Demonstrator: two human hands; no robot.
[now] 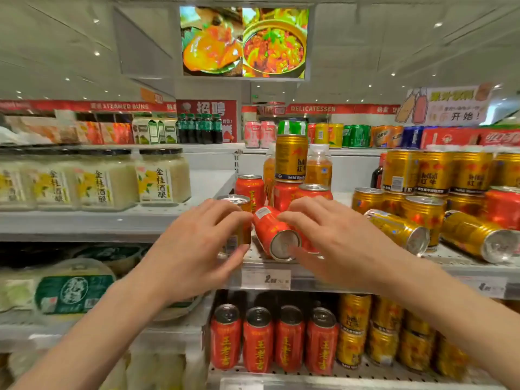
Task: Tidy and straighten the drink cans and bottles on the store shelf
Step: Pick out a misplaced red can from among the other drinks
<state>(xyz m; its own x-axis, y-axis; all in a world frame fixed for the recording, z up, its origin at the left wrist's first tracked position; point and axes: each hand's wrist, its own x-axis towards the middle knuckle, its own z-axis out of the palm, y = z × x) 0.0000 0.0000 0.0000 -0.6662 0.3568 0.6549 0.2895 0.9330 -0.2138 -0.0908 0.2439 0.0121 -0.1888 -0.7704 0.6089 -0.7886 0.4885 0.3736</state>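
Observation:
A red can [268, 228] lies on its side at the front of the middle shelf [351, 280], its silver end facing me. My right hand [337, 240] is over it, fingertips on its upper side and thumb by its end. My left hand [197, 243] is wrapped around an upright gold can [235, 199] just left of the red one. Behind them stand upright red cans [250, 188], with a gold can [291, 161] stacked on top. Two more gold cans [399, 229] [478, 239] lie tipped over to the right.
Upright gold cans [436, 173] fill the shelf's right side, and small bottles [319, 164] stand behind the stack. Jars of rice [160, 175] sit on the left shelf. Red cans [259, 339] and gold cans line the lower shelf. A price tag [266, 278] is on the shelf edge.

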